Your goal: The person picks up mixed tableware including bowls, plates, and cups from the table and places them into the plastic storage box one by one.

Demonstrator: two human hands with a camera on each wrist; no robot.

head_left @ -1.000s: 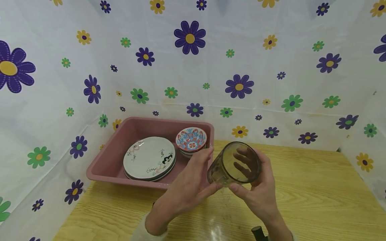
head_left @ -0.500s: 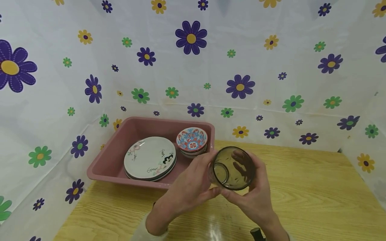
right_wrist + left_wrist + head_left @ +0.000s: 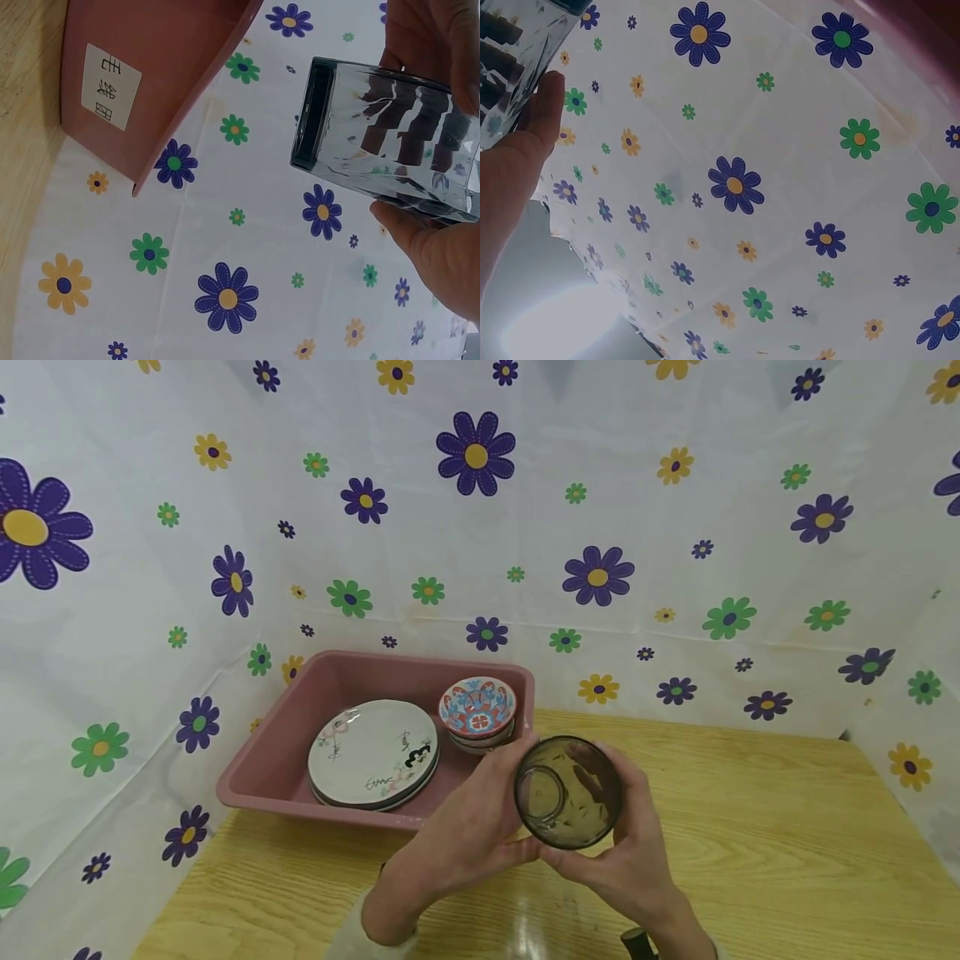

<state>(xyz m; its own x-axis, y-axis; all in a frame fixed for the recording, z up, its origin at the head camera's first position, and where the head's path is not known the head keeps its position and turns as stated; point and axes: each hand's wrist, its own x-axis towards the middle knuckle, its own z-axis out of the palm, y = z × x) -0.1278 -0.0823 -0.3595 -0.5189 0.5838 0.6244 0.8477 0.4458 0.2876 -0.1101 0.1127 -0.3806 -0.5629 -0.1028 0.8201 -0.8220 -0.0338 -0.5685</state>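
Both of my hands hold a dark smoky glass tumbler [image 3: 567,792] above the wooden table [image 3: 780,843], tipped so its mouth faces me. My left hand [image 3: 504,810] grips its left side with thumb below and fingers above. My right hand [image 3: 617,847] cups its right side and base. In the right wrist view the faceted glass [image 3: 390,146] lies sideways between my right hand [image 3: 439,251] and the left hand's fingers [image 3: 435,37]. The left wrist view catches only an edge of the glass [image 3: 510,60] beside my left hand [image 3: 521,157].
A pink plastic tub [image 3: 258,768] stands at the table's back left, holding stacked plates [image 3: 372,753] and stacked patterned bowls [image 3: 477,707]. The tub's outer wall [image 3: 150,67] carries a white label. Flowered white cloth [image 3: 675,527] walls the table on three sides.
The glass has tipped further toward me and sunk a little; its mouth now faces the head camera almost squarely. Both hands kept their hold and turned with it.
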